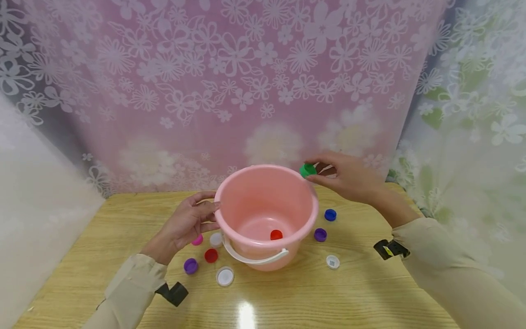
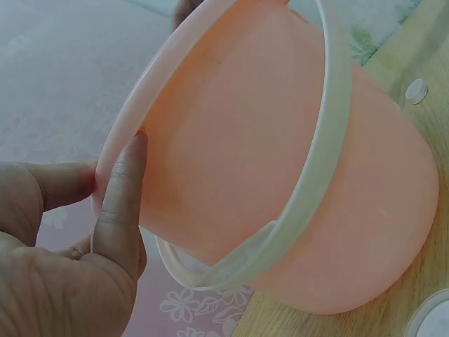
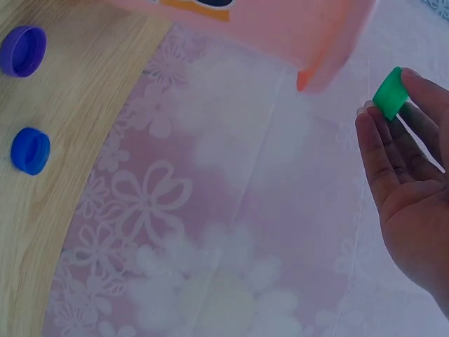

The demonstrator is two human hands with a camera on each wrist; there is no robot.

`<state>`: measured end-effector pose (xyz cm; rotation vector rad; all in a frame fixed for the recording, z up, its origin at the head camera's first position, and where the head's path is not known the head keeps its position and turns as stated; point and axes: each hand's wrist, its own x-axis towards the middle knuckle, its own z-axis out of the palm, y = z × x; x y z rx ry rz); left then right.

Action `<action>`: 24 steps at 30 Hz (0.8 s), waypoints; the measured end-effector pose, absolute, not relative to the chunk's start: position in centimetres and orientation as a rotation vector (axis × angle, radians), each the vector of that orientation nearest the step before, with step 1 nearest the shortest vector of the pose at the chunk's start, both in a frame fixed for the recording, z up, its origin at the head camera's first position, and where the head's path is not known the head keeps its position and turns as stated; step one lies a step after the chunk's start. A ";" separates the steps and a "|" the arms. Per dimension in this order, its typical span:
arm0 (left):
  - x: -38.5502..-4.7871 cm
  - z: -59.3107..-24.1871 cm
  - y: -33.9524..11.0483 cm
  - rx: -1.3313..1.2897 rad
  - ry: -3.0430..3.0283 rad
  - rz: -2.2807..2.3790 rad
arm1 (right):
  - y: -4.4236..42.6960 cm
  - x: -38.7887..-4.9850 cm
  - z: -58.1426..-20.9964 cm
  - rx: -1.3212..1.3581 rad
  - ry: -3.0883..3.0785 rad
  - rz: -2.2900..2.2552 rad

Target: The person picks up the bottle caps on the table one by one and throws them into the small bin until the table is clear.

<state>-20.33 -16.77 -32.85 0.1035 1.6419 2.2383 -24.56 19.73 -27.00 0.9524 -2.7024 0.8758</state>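
Note:
A pink bucket (image 1: 267, 203) with a white handle (image 1: 256, 260) stands on the table, and a red bottle cap (image 1: 276, 235) lies on its bottom. On the bucket's left side, my left hand (image 1: 190, 221) pinches the rim between thumb and fingers, as the left wrist view (image 2: 77, 246) also has it. My right hand (image 1: 349, 176) pinches a green bottle cap (image 1: 307, 171) between thumb and fingertips, at the height of the bucket's right rim. In the right wrist view the green cap (image 3: 391, 93) is apart from the bucket (image 3: 280, 35).
Left of the bucket lie purple (image 1: 191, 266), red (image 1: 211, 255), pink (image 1: 197, 240) and white caps (image 1: 224, 276). To its right are a blue cap (image 1: 330, 214), another purple cap (image 1: 320, 235) and a white one (image 1: 333, 262). A flowered curtain (image 1: 263, 91) hangs behind the wooden table (image 1: 304, 297).

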 end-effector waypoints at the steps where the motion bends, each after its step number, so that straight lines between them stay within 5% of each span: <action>1: -20.3 -32.9 -16.8 0.104 1.639 2.240 | 19.4 -24.6 -27.0 0.963 -2.711 0.892; 24: -20.4 -32.8 -16.8 0.096 1.663 2.236 | 13.4 -25.7 -29.6 1.309 -2.705 0.873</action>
